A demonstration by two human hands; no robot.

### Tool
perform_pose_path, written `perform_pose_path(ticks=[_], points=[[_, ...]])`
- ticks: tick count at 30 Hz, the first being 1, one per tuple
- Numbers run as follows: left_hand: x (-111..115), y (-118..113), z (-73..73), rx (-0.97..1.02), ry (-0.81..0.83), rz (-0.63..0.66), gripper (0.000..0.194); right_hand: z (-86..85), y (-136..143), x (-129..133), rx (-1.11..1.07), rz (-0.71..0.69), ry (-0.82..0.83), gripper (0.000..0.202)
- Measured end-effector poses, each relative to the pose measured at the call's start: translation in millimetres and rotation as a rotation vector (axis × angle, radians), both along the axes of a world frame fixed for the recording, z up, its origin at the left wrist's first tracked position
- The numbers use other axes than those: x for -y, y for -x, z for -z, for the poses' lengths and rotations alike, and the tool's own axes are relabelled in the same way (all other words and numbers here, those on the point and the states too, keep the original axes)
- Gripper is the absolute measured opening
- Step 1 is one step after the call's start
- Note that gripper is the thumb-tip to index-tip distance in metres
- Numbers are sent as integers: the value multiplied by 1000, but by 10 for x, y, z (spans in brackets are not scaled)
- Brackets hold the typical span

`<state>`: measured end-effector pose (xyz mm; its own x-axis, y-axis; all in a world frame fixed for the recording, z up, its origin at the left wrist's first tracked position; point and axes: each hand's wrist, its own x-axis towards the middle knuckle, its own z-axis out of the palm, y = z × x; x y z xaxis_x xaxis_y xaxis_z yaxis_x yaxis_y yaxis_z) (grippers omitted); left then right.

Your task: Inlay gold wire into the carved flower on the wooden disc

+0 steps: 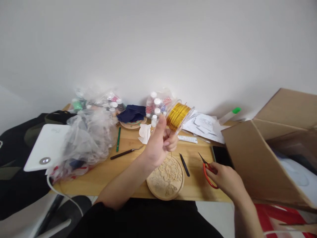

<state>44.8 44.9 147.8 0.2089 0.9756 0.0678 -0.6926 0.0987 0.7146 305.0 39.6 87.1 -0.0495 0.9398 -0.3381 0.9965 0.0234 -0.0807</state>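
Observation:
My left hand [159,143] is closed on a clear spool of gold wire [178,116], held up above the middle of the table. Lower right, my right hand [224,178] grips a pair of scissors [206,177] with red-orange handles, the dark blades pointing away from me. Below my left hand lies a round wooden board [165,178] with a raised flower pattern in thin wire; my forearm and hand cover part of its left edge. Black tweezers [184,164] rest on the table between the board and the scissors.
An open cardboard box [257,165] stands at the right. A dark-handled tool [122,153] and a green pencil [118,139] lie left of my arm. Clear plastic bags [91,132], a white power bank-like device [47,148], a navy cloth [131,113] and white-capped bottles [157,105] crowd the left and back.

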Motion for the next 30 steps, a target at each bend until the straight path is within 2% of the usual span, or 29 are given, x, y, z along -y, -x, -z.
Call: perform_pose_path(ticks=[3,6,9,11,14,17,20,22,26,30], points=[[-3,-16,-20,5,2,20,74,181,-7,-5,0,61,-7,28],[-2,-33,-41,14,14,29,74,281,-14,-15,-29,90,-26,19],[7,-52,-53,16,18,7,73,303,-10,-32,-54,108,-51,16],[15,-63,-55,12,13,-8,72,255,13,-42,-66,109,-58,17],[27,-77,-56,7,-1,-28,69,58,102,-56,-121,82,-88,26],[47,-93,-64,9,-15,-31,66,-261,278,-86,-299,19,-201,34],[78,-112,-73,7,-45,-46,62,-591,521,-144,-870,-188,-436,48],[97,-119,-74,-5,-73,-73,61,-756,691,-192,-1103,-332,-426,51],[126,-100,-54,-31,-118,-144,65,-908,969,-253,-1311,-476,-304,60],[169,-49,-39,-50,-154,-194,69,-956,1107,-242,-1421,-485,-312,52]])
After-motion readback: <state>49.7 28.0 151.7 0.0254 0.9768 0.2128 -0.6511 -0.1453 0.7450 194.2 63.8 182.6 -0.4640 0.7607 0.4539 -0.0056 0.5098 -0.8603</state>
